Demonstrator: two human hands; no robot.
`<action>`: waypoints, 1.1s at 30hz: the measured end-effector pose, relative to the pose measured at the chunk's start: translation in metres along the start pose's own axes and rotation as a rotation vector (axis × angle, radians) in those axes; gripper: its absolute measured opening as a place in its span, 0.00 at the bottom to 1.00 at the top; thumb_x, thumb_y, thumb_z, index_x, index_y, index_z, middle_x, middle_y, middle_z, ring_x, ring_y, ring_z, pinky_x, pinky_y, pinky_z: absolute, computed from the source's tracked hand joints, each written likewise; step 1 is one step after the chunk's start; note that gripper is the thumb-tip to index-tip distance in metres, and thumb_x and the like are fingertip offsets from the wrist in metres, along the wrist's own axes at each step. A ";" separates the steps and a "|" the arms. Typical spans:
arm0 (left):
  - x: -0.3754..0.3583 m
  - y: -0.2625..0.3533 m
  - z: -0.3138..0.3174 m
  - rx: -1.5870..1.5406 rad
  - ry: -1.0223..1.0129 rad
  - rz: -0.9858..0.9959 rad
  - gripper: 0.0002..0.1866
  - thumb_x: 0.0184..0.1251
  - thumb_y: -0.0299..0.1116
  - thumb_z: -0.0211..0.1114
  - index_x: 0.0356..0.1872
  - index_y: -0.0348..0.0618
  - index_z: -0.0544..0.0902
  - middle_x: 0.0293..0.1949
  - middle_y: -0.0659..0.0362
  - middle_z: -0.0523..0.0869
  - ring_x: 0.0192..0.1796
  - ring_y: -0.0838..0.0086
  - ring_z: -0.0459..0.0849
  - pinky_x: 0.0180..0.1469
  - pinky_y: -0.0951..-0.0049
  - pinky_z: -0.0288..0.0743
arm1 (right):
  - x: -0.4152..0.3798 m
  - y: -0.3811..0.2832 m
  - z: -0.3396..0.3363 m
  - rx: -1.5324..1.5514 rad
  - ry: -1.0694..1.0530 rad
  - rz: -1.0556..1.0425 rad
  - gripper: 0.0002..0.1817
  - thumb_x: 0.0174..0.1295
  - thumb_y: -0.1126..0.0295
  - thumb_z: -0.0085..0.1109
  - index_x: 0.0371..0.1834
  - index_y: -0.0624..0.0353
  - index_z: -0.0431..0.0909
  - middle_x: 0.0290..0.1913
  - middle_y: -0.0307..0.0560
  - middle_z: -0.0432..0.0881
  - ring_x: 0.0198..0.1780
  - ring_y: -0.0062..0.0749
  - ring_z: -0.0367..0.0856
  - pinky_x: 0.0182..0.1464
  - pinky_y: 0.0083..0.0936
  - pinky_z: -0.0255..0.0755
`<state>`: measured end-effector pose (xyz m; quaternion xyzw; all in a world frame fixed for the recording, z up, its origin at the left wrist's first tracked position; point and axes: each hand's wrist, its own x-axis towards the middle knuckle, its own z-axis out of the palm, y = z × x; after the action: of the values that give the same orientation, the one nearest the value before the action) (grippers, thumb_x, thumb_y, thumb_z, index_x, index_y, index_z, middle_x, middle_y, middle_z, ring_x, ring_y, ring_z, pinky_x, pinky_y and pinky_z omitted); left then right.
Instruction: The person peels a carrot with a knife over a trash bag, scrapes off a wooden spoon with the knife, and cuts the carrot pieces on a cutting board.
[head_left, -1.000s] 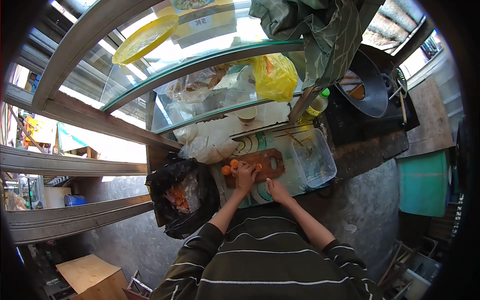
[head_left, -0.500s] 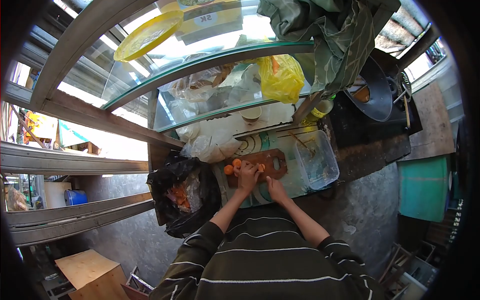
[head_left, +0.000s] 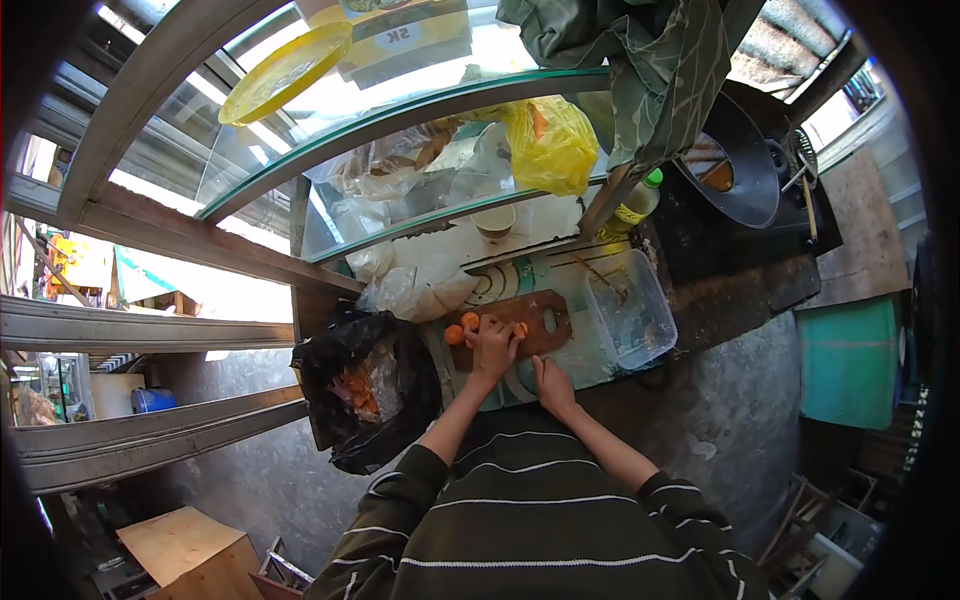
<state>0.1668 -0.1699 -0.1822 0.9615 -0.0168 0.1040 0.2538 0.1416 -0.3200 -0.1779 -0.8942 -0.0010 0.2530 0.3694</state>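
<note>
Carrot pieces (head_left: 455, 334) lie at the left end of a brown wooden cutting board (head_left: 550, 303). My left hand (head_left: 493, 346) is over the board, its fingers closed around an orange carrot piece (head_left: 520, 329). Just right of it, my right hand (head_left: 552, 383) is closed at the board's near edge. Its fingers seem wrapped round a handle, but the object is mostly hidden and too small to name.
A black plastic bag (head_left: 425, 385) with orange scraps stands left of the board. On the right is a clear plastic container (head_left: 640, 310). Behind are a glass case, a yellow bag (head_left: 555, 150), a bottle (head_left: 637, 203) and a large wok (head_left: 745, 185).
The camera view has shifted slightly. My right hand has moved a little down and away from the board, while my left hand stays over the carrot.
</note>
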 end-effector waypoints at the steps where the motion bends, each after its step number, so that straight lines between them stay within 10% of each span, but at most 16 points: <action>1: 0.002 -0.002 0.001 -0.010 0.007 0.000 0.13 0.48 0.36 0.67 0.35 0.41 0.82 0.29 0.60 0.82 0.45 0.69 0.73 0.45 0.56 0.50 | 0.002 -0.004 0.000 -0.010 0.013 0.014 0.27 0.67 0.52 0.33 0.33 0.69 0.71 0.34 0.70 0.75 0.41 0.65 0.72 0.41 0.49 0.65; 33: 0.003 -0.006 0.003 0.037 0.003 0.046 0.14 0.49 0.38 0.67 0.36 0.42 0.82 0.30 0.61 0.82 0.46 0.68 0.72 0.45 0.53 0.51 | 0.003 -0.005 -0.003 -0.081 -0.092 0.085 0.34 0.67 0.48 0.26 0.37 0.73 0.72 0.39 0.73 0.75 0.46 0.64 0.71 0.47 0.49 0.64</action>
<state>0.1711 -0.1661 -0.1867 0.9653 -0.0365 0.1113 0.2336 0.1462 -0.3177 -0.1738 -0.8951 0.0096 0.3089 0.3215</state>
